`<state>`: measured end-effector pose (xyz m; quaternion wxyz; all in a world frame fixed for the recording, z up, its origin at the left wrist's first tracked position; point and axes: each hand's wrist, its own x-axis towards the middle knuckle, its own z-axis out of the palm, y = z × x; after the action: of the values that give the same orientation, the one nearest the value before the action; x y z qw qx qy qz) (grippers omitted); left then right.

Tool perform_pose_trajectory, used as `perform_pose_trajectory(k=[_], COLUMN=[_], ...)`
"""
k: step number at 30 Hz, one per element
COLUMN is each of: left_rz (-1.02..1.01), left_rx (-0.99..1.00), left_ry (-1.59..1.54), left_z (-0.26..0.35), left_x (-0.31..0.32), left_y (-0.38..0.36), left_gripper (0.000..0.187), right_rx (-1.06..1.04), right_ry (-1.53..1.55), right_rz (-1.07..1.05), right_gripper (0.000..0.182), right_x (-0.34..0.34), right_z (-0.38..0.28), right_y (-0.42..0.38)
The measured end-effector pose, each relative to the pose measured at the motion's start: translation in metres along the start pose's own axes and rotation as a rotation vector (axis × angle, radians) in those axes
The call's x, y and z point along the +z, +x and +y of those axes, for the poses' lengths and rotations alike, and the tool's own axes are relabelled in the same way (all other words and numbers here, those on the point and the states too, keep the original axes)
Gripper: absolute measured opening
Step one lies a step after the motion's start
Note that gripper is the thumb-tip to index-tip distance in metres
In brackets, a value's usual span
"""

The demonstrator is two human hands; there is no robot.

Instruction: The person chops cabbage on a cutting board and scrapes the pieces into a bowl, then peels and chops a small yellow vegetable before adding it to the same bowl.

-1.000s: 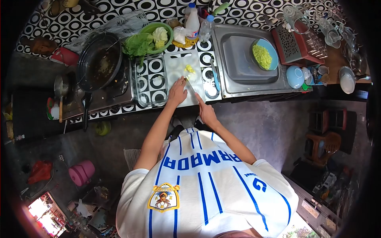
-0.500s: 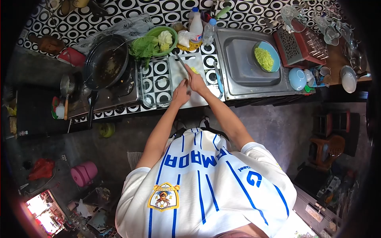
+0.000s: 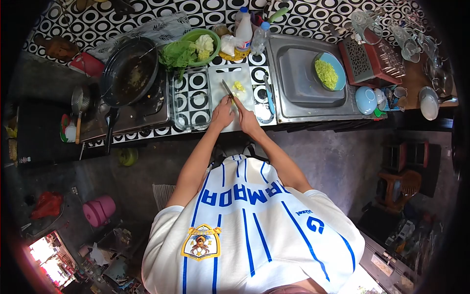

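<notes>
My right hand (image 3: 246, 118) is closed around the handle of a kitchen knife (image 3: 227, 87), whose blade points away over a white cutting board (image 3: 218, 73). Close beside it, my left hand (image 3: 223, 114) has its fingers drawn together at the board's near part, by the knife. Whatever those fingers hold, if anything, is too small to make out. Chopped yellow-green pieces (image 3: 238, 85) lie on the board just right of the blade. A clear glass tray (image 3: 192, 126) stands left of the board, and a blue-handled utensil (image 3: 270, 102) lies to its right.
Behind the board are a green bowl (image 3: 215, 55) with leafy greens and cauliflower-like pieces, and bottles (image 3: 243, 35). A large wok (image 3: 108, 93) sits on the stove at left. On the right, a blue bowl (image 3: 341, 73) of shredded yellow-green food rests over the sink (image 3: 289, 110).
My right hand and the knife have drawn back toward my body. The chopped pieces on the board now show more fully. My left hand has shifted only slightly.
</notes>
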<state>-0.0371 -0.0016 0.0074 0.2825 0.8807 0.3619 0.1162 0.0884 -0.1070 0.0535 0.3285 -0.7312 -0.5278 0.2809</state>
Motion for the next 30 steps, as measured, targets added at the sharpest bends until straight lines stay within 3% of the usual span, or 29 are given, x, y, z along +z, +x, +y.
perform_pose_trajectory(k=[6, 8, 11, 14, 20, 30], left_rz=[-0.070, 0.006, 0.018, 0.019, 0.007, 0.038], left_rx=[-0.032, 0.004, -0.018, -0.018, 0.030, 0.017], left_ry=[-0.001, -0.003, 0.009, 0.007, 0.068, 0.116], left_z=[0.004, 0.003, 0.007, 0.008, 0.005, 0.010], left_x=[-0.005, -0.002, 0.001, 0.005, 0.002, 0.005], left_y=[-0.001, -0.002, -0.005, -0.007, -0.005, -0.014], left_gripper=[0.056, 0.055, 0.053, 0.052, 0.053, 0.058], right_rx=[0.130, 0.207, -0.034, 0.084, -0.061, 0.068], right_ry=[-0.081, -0.106, -0.049, -0.070, 0.019, -0.146], right_rz=[-0.082, -0.124, 0.063, -0.002, 0.020, -0.081], right_gripper=[0.060, 0.060, 0.061, 0.062, 0.066, 0.064], right_x=[-0.015, -0.018, 0.000, 0.011, 0.019, -0.022], right_z=[-0.007, -0.012, 0.007, 0.003, 0.010, 0.015], right_y=[-0.063, -0.066, -0.056, -0.015, 0.032, -0.079])
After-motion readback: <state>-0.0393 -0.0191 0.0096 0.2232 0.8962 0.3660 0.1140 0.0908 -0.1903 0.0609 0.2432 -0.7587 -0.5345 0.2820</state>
